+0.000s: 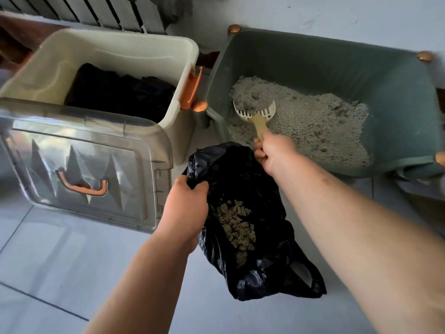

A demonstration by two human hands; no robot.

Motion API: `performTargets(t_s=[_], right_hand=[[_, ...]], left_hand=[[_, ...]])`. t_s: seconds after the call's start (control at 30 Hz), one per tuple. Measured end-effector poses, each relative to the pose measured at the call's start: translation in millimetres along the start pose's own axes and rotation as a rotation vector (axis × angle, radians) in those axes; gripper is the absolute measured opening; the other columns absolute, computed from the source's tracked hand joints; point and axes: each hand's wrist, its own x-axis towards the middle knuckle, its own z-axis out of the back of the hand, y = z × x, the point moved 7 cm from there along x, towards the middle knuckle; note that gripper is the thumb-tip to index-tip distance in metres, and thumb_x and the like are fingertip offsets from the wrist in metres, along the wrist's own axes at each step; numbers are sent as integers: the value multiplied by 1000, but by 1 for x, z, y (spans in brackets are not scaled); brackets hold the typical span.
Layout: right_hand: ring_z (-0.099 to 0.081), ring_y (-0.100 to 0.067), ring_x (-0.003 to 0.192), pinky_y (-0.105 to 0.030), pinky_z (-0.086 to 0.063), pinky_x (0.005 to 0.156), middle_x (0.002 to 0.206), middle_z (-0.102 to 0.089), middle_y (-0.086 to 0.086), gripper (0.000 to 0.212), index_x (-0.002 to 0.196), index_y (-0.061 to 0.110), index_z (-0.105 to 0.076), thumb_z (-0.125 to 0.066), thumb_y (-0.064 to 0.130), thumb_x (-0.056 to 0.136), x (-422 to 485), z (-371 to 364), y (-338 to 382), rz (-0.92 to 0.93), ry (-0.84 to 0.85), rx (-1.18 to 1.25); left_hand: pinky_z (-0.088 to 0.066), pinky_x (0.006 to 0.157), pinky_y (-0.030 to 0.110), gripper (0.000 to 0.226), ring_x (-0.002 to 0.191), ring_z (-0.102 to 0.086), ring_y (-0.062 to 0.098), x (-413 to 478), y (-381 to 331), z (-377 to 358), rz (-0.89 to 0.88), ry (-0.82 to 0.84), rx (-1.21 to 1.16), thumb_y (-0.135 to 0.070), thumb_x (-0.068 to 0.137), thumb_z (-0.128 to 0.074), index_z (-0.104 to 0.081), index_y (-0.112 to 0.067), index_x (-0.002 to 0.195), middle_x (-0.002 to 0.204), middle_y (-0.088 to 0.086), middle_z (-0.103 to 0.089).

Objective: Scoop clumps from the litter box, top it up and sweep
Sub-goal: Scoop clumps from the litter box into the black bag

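The green litter box (349, 59) stands at the right, with grey litter (320, 126) spread over its floor. My right hand (273, 153) grips the yellow handle of a white slotted scoop (258, 112). The scoop's head lies in the litter at the box's left side, heaped with litter. A black plastic bag (260, 266) lies open on the floor in front of the box, with a pile of brownish clumps (237, 222) inside. My left hand (186, 208) holds the bag's left edge.
A cream storage bin (120, 47) with an orange latch stands left of the litter box, with something dark inside. Its clear lid (79, 162) with an orange handle leans against its front. A radiator (96, 10) runs along the back wall. Pale floor tiles (60, 261) fill the foreground.
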Motion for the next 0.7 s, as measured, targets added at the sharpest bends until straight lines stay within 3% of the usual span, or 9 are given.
performTargets(t_s=[0.17, 0.33, 0.7], right_hand=[[-34, -8, 45, -16, -18, 28, 65, -50, -2, 23, 79, 11, -50, -46, 22, 99, 18, 3, 7, 53, 26, -94], [-31, -2, 37, -13, -16, 27, 65, -45, 0, 14, 87, 17, -55, -46, 15, 98, 6, 31, 6, 86, 117, 16], [-31, 1, 34, -11, -14, 27, 67, -46, 1, 9, 88, 19, -54, -48, 18, 96, -24, 81, 3, 73, 92, -29]], left_hand=[[-45, 71, 39, 9, 77, -56, 24, 2, 2, 1, 6, -5, -8, -17, 98, -52, -59, -12, 99, 86, 11, -60], [-46, 72, 39, 10, 76, -56, 25, 4, 0, 1, -14, -11, 22, -17, 97, -52, -59, -11, 97, 84, 11, -60], [-55, 67, 34, 9, 81, -65, 27, -11, -3, 3, -6, -35, 0, -11, 98, -50, -58, -12, 103, 93, 13, -67]])
